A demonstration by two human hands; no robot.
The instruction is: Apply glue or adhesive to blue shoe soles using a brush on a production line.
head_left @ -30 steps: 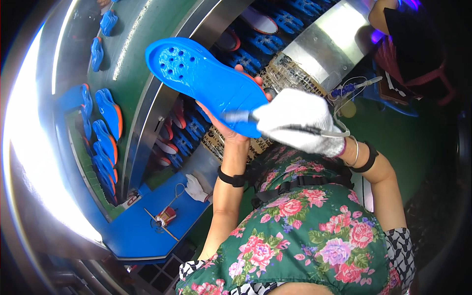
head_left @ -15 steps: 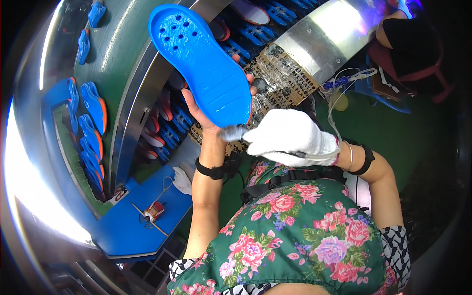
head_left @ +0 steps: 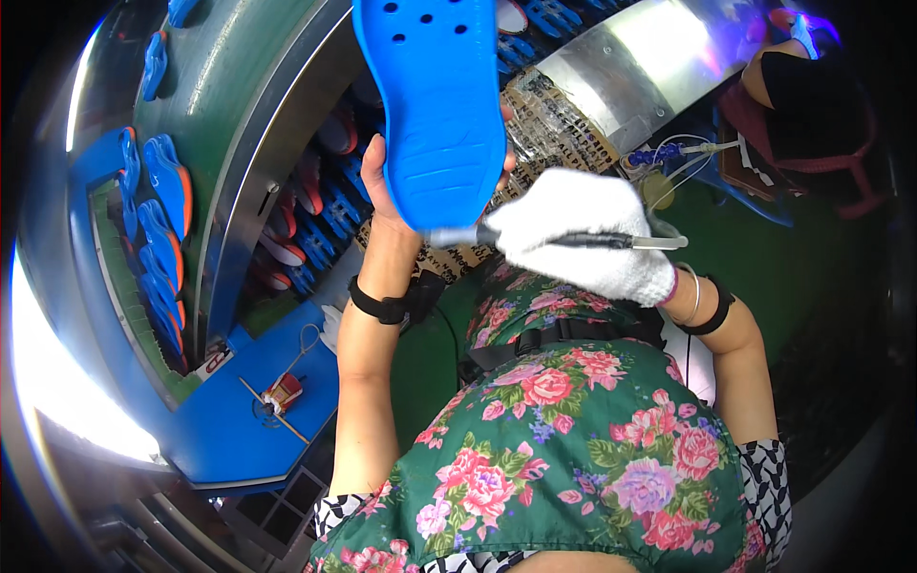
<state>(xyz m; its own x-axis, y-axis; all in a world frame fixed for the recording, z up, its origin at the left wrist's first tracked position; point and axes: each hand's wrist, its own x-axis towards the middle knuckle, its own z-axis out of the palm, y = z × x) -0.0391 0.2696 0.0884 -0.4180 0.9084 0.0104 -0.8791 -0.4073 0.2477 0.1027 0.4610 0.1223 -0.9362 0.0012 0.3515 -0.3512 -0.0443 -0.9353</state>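
In my bare left hand (head_left: 378, 181) lies a blue shoe sole (head_left: 439, 134), held from beneath with the thumb at its left edge and fingertips showing on the right. Its hollow face is up, with grooves in the heel half and round holes in the toe half; the toe end runs out of the picture. My right hand (head_left: 583, 234), in a white glove, is closed around a dark-handled brush (head_left: 592, 241). The bristles (head_left: 451, 235) are blurred and sit at the near heel edge of the sole. A thin clear tube runs near the right wrist.
A green conveyor belt (head_left: 253, 86) curves at the left, with blue and orange soles (head_left: 168, 186) beside it. More soles stand on a rack below. A blue table (head_left: 248, 439) holds a small red container (head_left: 282, 393). Taped cardboard (head_left: 554, 119) and a metal sheet (head_left: 621, 57) lie ahead.
The sole has shifted right and up in the picture and stands straighter. My right hand has tilted, bringing the brush handle into sight, while the bristles stay by the heel edge.
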